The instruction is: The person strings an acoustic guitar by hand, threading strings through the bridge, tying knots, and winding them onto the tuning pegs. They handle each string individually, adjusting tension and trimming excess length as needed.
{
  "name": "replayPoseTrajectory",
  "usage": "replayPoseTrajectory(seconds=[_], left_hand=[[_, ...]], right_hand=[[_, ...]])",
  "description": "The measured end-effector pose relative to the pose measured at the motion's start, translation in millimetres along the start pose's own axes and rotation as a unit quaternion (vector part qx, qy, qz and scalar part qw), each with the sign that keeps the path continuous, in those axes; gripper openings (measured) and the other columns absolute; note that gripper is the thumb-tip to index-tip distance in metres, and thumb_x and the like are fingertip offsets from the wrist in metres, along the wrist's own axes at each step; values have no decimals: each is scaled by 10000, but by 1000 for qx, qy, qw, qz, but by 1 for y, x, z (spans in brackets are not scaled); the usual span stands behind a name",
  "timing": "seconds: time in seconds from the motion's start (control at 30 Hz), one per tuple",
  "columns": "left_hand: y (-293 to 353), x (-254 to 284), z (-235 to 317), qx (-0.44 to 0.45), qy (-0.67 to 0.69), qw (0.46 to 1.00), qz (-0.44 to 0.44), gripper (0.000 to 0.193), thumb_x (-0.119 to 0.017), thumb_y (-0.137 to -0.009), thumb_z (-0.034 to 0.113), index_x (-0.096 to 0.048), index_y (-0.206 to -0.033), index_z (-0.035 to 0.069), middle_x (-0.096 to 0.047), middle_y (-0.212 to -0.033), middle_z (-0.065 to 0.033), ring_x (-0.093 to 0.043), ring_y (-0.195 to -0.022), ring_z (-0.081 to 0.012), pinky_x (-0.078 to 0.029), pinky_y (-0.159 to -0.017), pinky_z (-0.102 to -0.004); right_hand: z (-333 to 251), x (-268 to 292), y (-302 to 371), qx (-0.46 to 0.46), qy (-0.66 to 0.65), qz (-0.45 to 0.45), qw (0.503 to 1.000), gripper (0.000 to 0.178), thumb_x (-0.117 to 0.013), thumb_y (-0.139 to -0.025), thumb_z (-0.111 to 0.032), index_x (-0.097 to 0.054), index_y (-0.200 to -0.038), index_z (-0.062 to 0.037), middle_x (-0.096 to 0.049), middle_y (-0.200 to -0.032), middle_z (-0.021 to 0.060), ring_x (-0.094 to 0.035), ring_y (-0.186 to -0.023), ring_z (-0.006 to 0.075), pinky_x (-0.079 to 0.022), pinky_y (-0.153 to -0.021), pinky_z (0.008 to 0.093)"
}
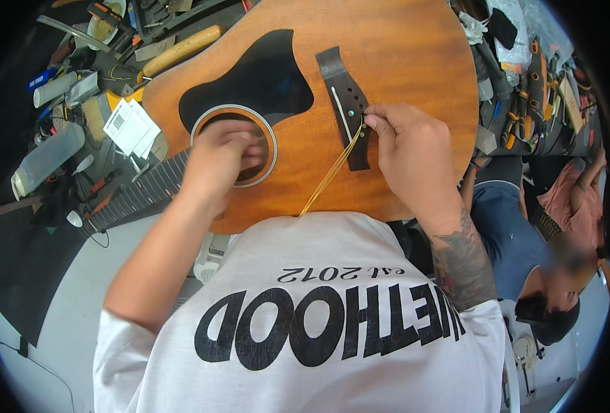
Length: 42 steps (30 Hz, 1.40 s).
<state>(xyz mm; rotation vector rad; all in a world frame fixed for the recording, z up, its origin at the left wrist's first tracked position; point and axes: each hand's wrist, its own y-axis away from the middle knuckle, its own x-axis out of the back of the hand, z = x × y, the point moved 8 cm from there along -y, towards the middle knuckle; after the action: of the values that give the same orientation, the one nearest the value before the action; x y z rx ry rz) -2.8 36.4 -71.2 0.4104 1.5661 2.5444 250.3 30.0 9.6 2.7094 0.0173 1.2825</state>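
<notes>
An acoustic guitar with a brown wooden top lies across in front of me, its neck toward the lower left. My right hand is closed in a pinch at the dark bridge, beside the pin holes. Thin gold guitar strings run from its fingertips and the bridge down to the guitar's near edge. A small pin, if there is one between the fingers, is hidden. Over the soundhole, my left hand has its fingers partly inside, smeared by motion. The black pickguard lies just beyond it.
Hand tools, a wooden-handled tool, a brush, white paper packets and a clear plastic bottle crowd the bench at left. More tools lie at right. Beyond the bench's right end is another person in a blue shirt.
</notes>
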Motion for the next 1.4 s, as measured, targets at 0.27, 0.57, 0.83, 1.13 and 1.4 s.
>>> replayPoseTrajectory(seconds=[0.27,0.57,0.83,1.13,1.4], left_hand=[[95,-100,68,-517,-308,799,19,263,-763,-804,174,-627,-928,-13,-600,-874,-159,-586,-834,-344,-476,-752,-411],[80,-89,69,-542,-290,785,84,81,-647,-849,38,-627,-817,-34,-619,-775,-169,-617,-732,-351,-493,-640,-429],[74,-85,74,-508,-264,814,96,267,-697,-860,128,-561,-657,21,-556,-584,-104,-536,-501,-259,-423,-487,-373],[52,-72,53,-608,-141,782,-3,339,-736,-854,102,-518,-605,30,-470,-530,-67,-427,-449,-195,-331,-434,-319],[51,-71,52,-625,-120,771,-10,338,-742,-851,112,-525,-603,40,-476,-532,-72,-434,-447,-197,-334,-433,-327]], right_hand=[[-4,-2,-4,14,21,-25,999,114,-631,-874,-88,-720,-878,-17,-687,-813,173,-665,-738,364,-527,-673,427],[-5,-4,-3,10,21,-27,999,117,-639,-872,-101,-729,-867,-26,-685,-782,169,-661,-726,367,-525,-667,417],[-9,-4,-5,8,41,-36,998,119,-640,-873,-102,-727,-858,-23,-684,-761,174,-664,-709,363,-524,-660,415],[-25,-8,-3,118,141,-39,982,85,-622,-813,-20,-686,-868,-29,-674,-784,137,-662,-729,341,-527,-631,417],[-32,-11,-5,142,183,-77,970,101,-627,-797,-17,-659,-892,-31,-661,-795,120,-652,-740,339,-525,-638,424]])
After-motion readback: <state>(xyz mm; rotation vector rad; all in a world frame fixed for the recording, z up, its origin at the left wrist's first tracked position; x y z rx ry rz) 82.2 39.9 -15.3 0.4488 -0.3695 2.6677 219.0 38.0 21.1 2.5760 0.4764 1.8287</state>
